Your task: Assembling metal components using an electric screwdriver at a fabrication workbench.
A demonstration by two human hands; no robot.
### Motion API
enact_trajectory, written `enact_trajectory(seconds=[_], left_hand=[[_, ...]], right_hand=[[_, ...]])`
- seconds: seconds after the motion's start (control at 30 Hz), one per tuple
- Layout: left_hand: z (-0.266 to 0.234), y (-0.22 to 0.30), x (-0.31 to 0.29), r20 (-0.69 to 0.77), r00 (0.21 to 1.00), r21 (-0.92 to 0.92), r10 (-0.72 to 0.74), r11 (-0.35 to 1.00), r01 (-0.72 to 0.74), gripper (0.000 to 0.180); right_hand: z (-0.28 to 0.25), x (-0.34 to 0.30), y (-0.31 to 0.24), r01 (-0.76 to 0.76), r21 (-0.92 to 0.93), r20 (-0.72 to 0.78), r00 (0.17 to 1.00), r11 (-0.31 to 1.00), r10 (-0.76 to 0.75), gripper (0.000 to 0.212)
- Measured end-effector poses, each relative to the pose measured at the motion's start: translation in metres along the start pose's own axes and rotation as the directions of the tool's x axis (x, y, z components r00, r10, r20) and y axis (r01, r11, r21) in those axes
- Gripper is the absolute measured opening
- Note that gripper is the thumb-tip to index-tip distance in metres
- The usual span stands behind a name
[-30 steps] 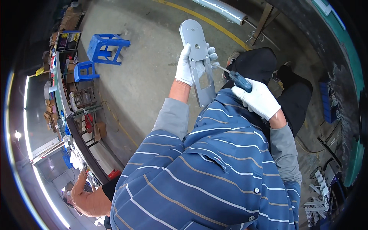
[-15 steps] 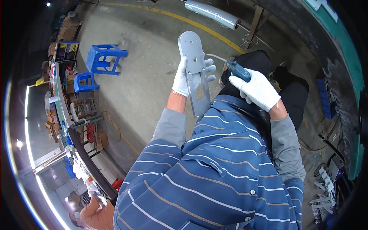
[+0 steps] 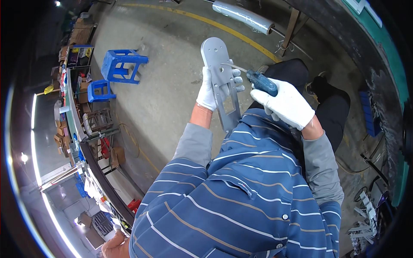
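A long silver metal plate (image 3: 215, 52) with a rounded end, small holes and rectangular cut-outs stands tilted in front of me. My left hand (image 3: 207, 93), in a white glove, is closed round it, thumb on the near face and fingers behind. In my gloved right hand (image 3: 287, 103) is a deburring tool (image 3: 263, 84) with a dark blue-green handle and a thin, bent metal shaft. The shaft's tip reaches the plate near its larger round hole; whether it touches the edge cannot be made out.
Two blue plastic stools (image 3: 118, 66) stand on the floor at the left, beside a cluttered workbench. A roll of clear film (image 3: 243, 16) lies at the far side. Metal pieces (image 3: 363, 223) are piled at lower right. Another person's orange sleeve (image 3: 115, 245) shows at lower left.
My right hand has brought the tool leftward, so its tip now overlaps the plate's face near the round hole. My left hand still holds the plate. The other person has shifted lower, partly out of view.
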State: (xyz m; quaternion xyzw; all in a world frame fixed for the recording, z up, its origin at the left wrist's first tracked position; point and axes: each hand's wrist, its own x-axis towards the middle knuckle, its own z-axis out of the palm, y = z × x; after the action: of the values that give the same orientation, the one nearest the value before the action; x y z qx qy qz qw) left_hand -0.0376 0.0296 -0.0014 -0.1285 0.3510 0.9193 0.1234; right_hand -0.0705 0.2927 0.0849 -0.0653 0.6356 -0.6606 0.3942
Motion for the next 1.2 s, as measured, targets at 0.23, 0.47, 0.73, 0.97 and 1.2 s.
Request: enact_trajectory(seconds=[0.23, 0.47, 0.73, 0.97, 1.2], left_hand=[[0.007, 0.001, -0.005, -0.074, 0.995, 0.074, 0.060, 0.996, -0.055, 0.096], [0.000, 0.000, -0.007, -0.101, 0.995, 0.072, 0.021, 0.997, -0.013, 0.092], [-0.016, -0.002, -0.008, -0.049, 0.998, -0.069, -0.043, 0.997, 0.040, 0.088], [-0.029, 0.001, -0.010, -0.004, 0.999, -0.152, -0.048, 0.987, 0.047, 0.085], [-0.016, 0.015, -0.014, 0.000, 0.999, -0.150, -0.049, 0.987, 0.049, 0.072]], right_hand=[[0.014, 0.003, -0.011, 0.018, -0.248, 0.036, 0.999, 0.969, -0.009, 0.054], [0.011, 0.015, -0.016, 0.138, -0.277, 0.009, 0.990, 0.951, -0.141, 0.053], [0.008, 0.035, -0.028, 0.070, -0.276, -0.024, 0.997, 0.959, -0.080, 0.054], [0.001, 0.043, -0.024, -0.035, -0.226, -0.028, 0.999, 0.973, 0.029, 0.051], [-0.006, 0.046, -0.011, -0.052, 0.055, 0.029, 0.998, 0.997, 0.051, 0.041]])
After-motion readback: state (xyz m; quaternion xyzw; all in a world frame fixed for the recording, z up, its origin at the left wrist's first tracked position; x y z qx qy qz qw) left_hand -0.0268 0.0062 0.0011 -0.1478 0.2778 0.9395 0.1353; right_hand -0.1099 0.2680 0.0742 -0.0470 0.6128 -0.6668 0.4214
